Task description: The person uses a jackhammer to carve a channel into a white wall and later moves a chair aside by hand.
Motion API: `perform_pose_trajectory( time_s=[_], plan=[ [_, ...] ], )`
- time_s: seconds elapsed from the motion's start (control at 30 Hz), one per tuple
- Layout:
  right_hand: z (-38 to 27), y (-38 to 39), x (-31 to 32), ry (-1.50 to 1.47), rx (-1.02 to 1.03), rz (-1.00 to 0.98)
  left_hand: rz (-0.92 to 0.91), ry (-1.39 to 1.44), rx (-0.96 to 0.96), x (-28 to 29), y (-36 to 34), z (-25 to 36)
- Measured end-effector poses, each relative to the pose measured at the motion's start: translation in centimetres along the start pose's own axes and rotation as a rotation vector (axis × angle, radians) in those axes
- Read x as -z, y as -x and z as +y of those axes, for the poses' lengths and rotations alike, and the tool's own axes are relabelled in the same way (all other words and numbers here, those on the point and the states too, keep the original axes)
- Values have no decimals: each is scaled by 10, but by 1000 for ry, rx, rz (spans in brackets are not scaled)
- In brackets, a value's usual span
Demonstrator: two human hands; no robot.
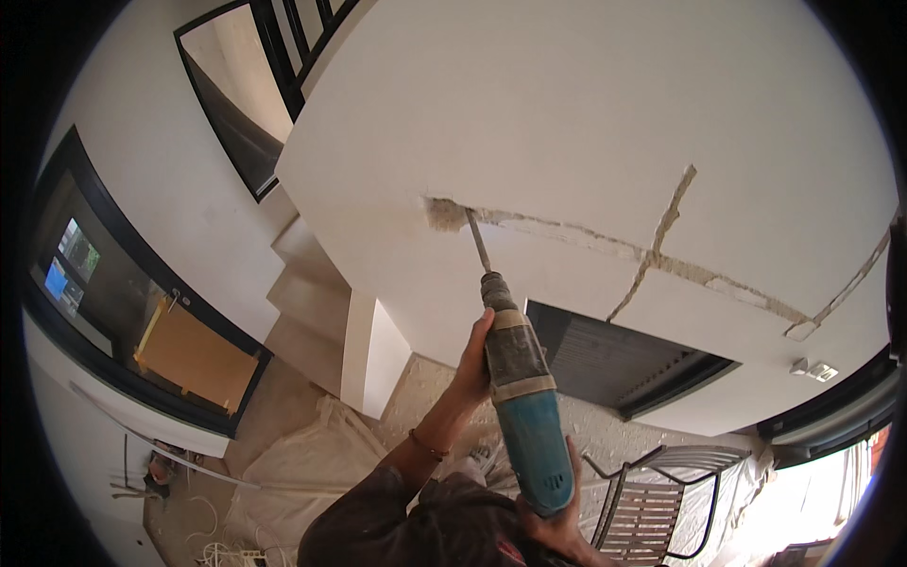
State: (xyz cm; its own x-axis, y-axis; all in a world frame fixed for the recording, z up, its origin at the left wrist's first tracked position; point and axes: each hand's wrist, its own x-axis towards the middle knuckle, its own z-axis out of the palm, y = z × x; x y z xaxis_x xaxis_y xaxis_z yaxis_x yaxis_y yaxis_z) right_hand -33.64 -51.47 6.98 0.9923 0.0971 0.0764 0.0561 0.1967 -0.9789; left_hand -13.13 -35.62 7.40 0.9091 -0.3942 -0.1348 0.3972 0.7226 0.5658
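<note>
While the bit (480, 242) stands at the wall groove (446, 215), we clasp the teal drill (531, 435), left grip (474, 357) far, right grip (559, 527) near.

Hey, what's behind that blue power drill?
Around the drill, the white wall, a dark recess and debris-strewn floor show beyond it; whatever its body directly covers can't be seen.

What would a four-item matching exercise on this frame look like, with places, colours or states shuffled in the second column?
Column one:
1. Power tool
2. Bit
3. Slatted chair
4. Brown panel

Column two:
A. On the dark-framed door
B. Blue rear, dark front
C. At the picture's lower right
D. Tip at the rough hollow in the white wall

Pairs: 1-B; 2-D; 3-C; 4-A
</note>
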Motion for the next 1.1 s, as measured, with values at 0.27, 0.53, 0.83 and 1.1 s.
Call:
perform_pose_trajectory(
  time_s=[0.27, 0.53, 0.83, 1.1],
  plan=[
    [22, -19, -10, 24, 22, -21, 47, -17, -28, 27, -17, 13],
    [28, 46, 37, 288, 89, -85, 52, -84, -75, -7, 17, -33],
    [-7, 41, 35, 242, 152, 4, -32, -62, -66, -19, 5, -42],
    [3, 34, 97, 268, -175, -23, -35, -59, -69, -47, -15, -33]
  ],
)
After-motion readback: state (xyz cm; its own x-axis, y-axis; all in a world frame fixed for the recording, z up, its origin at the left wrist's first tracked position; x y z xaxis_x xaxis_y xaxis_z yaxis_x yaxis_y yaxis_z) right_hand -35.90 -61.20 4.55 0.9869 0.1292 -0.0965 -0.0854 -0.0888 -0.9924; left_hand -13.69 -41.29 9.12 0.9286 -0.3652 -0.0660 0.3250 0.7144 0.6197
